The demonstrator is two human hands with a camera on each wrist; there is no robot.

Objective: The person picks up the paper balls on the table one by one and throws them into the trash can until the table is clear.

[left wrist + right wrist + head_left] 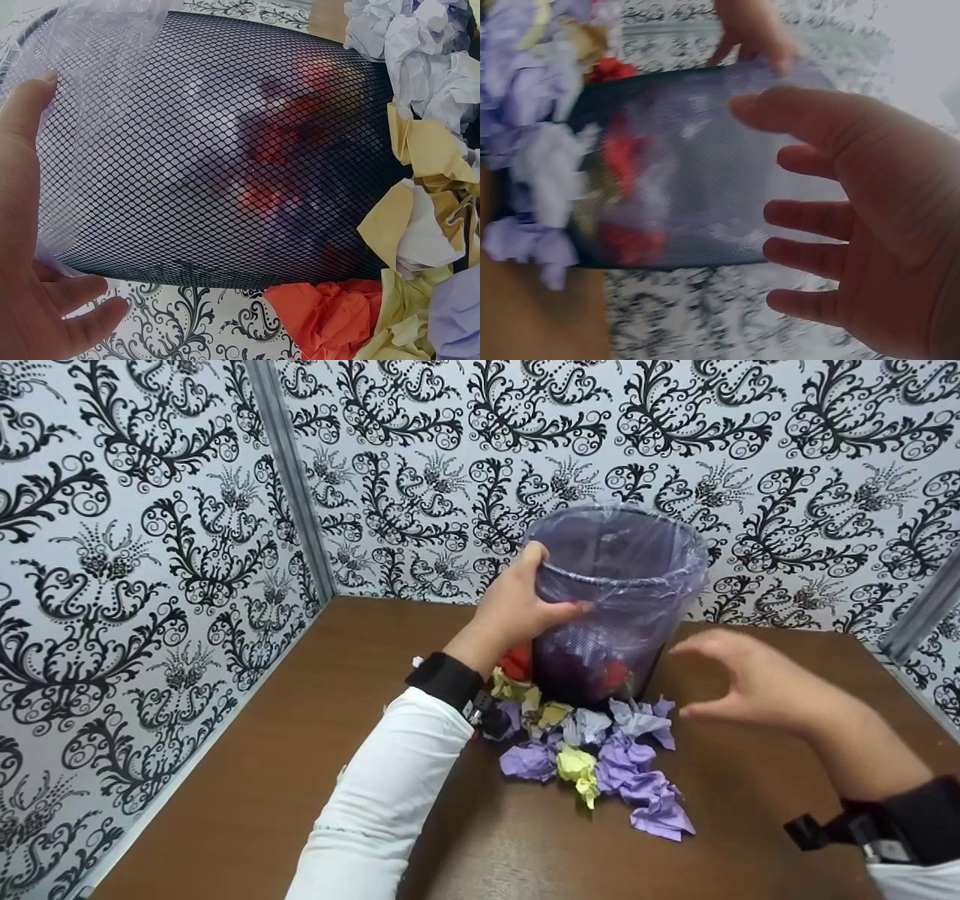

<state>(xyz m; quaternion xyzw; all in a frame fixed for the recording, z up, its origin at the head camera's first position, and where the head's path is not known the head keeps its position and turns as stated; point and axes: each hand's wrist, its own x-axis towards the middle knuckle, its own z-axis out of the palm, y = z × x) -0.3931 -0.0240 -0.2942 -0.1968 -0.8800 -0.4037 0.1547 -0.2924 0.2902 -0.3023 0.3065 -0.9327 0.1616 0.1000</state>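
Note:
A dark mesh wastebasket [589,652] lined with a clear plastic bag [637,585] stands at the back of the table, with red and dark crumpled paper showing through its mesh. My left hand [514,600] holds its left side near the rim, thumb across the front and fingers round the side; the left wrist view shows this left hand [30,247] against the bag. To the right of the basket and apart from it is my right hand [765,682], fingers spread and bent slightly. Nothing lies in that right hand [885,202] in the right wrist view.
Crumpled paper balls lie heaped before the basket: purple [622,765], yellow [577,769], pale grey [589,726] and red [516,661]. The brown table [300,720] meets a patterned wall [420,472] behind and another at the left.

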